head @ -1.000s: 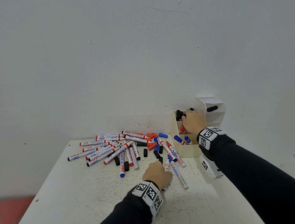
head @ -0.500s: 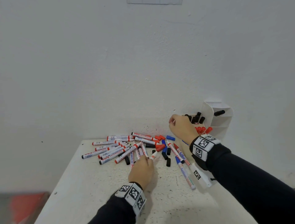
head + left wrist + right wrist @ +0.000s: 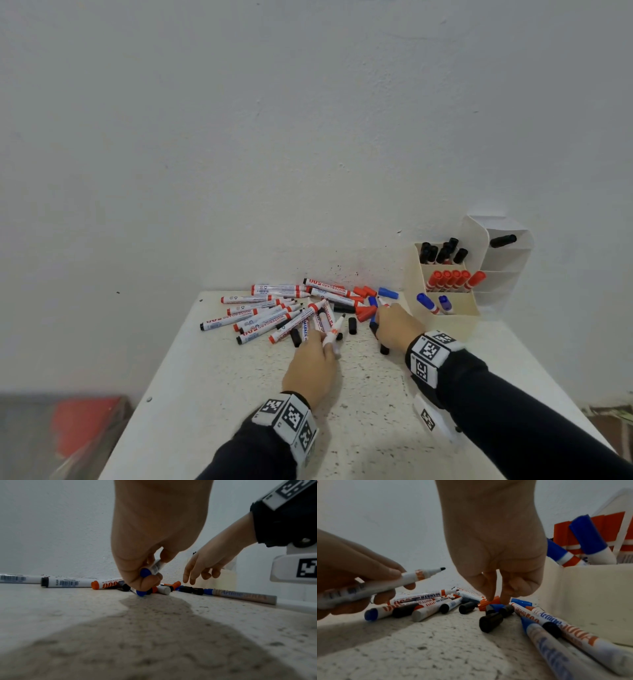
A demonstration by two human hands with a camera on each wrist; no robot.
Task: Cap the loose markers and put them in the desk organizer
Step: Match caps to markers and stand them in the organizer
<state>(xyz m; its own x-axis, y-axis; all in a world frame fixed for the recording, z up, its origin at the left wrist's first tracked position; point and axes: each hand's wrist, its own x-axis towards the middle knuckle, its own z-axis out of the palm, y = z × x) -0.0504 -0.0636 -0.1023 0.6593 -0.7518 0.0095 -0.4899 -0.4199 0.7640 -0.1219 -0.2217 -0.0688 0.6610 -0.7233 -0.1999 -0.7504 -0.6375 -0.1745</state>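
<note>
The left hand point(image 3: 313, 359) is gripping one uncapped black-tipped marker point(image 3: 412, 577). The right hand point(image 3: 394, 327), out of the desk organizer point(image 3: 445, 310) since a second ago, is reaching loose-fingered into roughly ten loose caps point(image 3: 490, 620), seemingly holding nothing.

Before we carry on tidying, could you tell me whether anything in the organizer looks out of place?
One black marker lies on its side in an upper slot of the organizer, apart from the other black ones standing together in the back compartment. The table is also speckled with dark ink spots.
</note>
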